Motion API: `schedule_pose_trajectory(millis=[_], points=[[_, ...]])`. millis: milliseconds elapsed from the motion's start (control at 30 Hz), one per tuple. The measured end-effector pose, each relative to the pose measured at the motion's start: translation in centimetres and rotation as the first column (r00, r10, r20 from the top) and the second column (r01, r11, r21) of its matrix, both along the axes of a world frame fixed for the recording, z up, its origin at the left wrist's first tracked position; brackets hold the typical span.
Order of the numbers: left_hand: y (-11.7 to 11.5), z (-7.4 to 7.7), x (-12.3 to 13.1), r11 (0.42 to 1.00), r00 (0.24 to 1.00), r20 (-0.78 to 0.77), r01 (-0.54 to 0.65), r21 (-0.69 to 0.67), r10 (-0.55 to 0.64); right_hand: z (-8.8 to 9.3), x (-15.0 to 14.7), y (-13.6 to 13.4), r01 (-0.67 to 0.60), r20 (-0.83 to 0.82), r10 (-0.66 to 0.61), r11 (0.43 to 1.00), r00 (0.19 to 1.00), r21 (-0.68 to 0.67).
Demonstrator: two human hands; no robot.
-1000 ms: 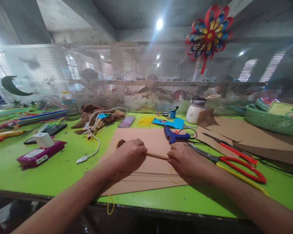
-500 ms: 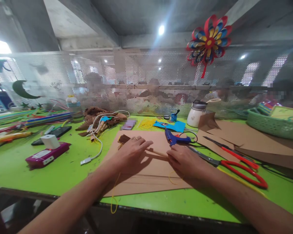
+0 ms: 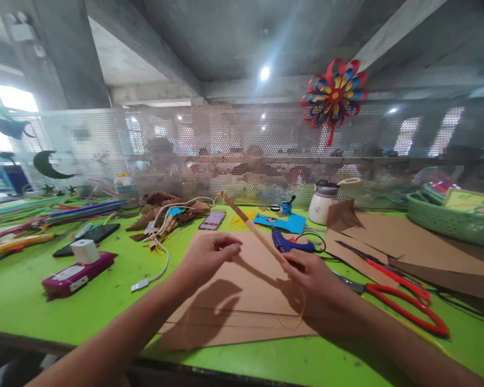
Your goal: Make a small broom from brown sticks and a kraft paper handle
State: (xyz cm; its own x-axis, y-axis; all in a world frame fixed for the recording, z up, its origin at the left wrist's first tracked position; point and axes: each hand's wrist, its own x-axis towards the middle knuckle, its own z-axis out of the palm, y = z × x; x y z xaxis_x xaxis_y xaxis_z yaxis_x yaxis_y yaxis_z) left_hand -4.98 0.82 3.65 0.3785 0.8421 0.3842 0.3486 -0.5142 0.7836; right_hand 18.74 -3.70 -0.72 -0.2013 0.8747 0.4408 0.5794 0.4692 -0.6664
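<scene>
My right hand (image 3: 308, 269) is closed round the lower end of a thin tan stick (image 3: 266, 242). The stick slants up to the left, and its upper part is darker brown with a bit of yellow at the tip. A loop of yellow thread (image 3: 290, 327) hangs below that hand. To the left of the stick, my left hand (image 3: 212, 255) is raised with its fingers loosely curled and thumb stretched out, apart from the stick; nothing shows in it. Beneath both hands lies a sheet of brown cardboard (image 3: 250, 322). A blue glue gun (image 3: 290, 242) rests just beyond my right hand.
Red-handled scissors (image 3: 407, 309) lie at the right, near brown card pieces (image 3: 419, 231) and a green basket (image 3: 447, 215). A purple power block (image 3: 78, 274), white cable (image 3: 167, 252) and phone (image 3: 212, 220) are at the left. A white jar (image 3: 322, 204) stands before the perforated screen (image 3: 226, 134).
My left hand has let go of the stick and drawn back toward me. My right hand has tilted the stick so its brown end points up and away. The view has tipped upward.
</scene>
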Motion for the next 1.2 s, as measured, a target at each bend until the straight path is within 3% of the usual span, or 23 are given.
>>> schedule_pose_trajectory(millis=[33,100,200,300,433,533,700,833,933,1033,1100,1200], points=[[-0.2,0.0,0.4,0.983,0.997,0.055,0.063,-0.174,-0.054,0.2,0.1,0.0,-0.035,-0.054,0.031,0.996,0.998,-0.077],[-0.5,-0.2,1.5,0.906,0.977,0.195,0.158,-0.394,-0.085,0.6,0.2,-0.2,-0.151,-0.225,0.099,0.962,0.969,-0.227],[-0.3,-0.6,3.1,0.802,0.909,0.414,0.287,-0.524,-0.055,0.7,0.4,-0.4,-0.364,-0.550,0.140,0.874,0.823,-0.321],[0.0,-0.6,4.5,0.758,0.806,0.588,0.423,-0.496,-0.064,0.4,0.6,-0.4,-0.530,-0.735,0.142,0.783,0.663,-0.327],[0.2,-0.5,5.8,0.737,0.681,0.715,0.564,-0.373,-0.159,0.2,0.5,-0.5,-0.612,-0.795,0.172,0.736,0.581,-0.288],[0.1,-0.7,6.4,0.726,0.618,0.760,0.616,-0.307,-0.203,0.2,0.3,-0.8,-0.632,-0.811,0.158,0.714,0.563,-0.300],[-0.7,-1.2,6.6,0.684,0.590,0.779,0.658,-0.314,-0.210,0.0,0.0,-1.0,-0.667,-0.829,0.155,0.680,0.538,-0.305],[-1.2,-1.3,6.4,0.670,0.567,0.791,0.681,-0.296,-0.227,0.2,-0.2,-1.5,-0.663,-0.797,0.174,0.669,0.578,-0.336],[-1.4,-1.2,6.4,0.689,0.582,0.777,0.666,-0.288,-0.238,1.0,-0.5,-2.2,-0.610,-0.712,0.224,0.712,0.665,-0.346],[-1.5,-1.4,6.5,0.736,0.614,0.760,0.612,-0.288,-0.213,1.7,-1.0,-2.7,-0.426,-0.493,0.245,0.855,0.835,-0.296],[-1.5,-1.6,6.7,0.751,0.627,0.750,0.594,-0.288,-0.209,1.7,-1.4,-2.8,-0.259,-0.336,0.168,0.934,0.927,-0.247],[-1.5,-2.2,7.1,0.768,0.646,0.738,0.569,-0.293,-0.197,1.1,-1.7,-2.8,-0.046,-0.135,0.027,0.990,0.990,-0.134]])
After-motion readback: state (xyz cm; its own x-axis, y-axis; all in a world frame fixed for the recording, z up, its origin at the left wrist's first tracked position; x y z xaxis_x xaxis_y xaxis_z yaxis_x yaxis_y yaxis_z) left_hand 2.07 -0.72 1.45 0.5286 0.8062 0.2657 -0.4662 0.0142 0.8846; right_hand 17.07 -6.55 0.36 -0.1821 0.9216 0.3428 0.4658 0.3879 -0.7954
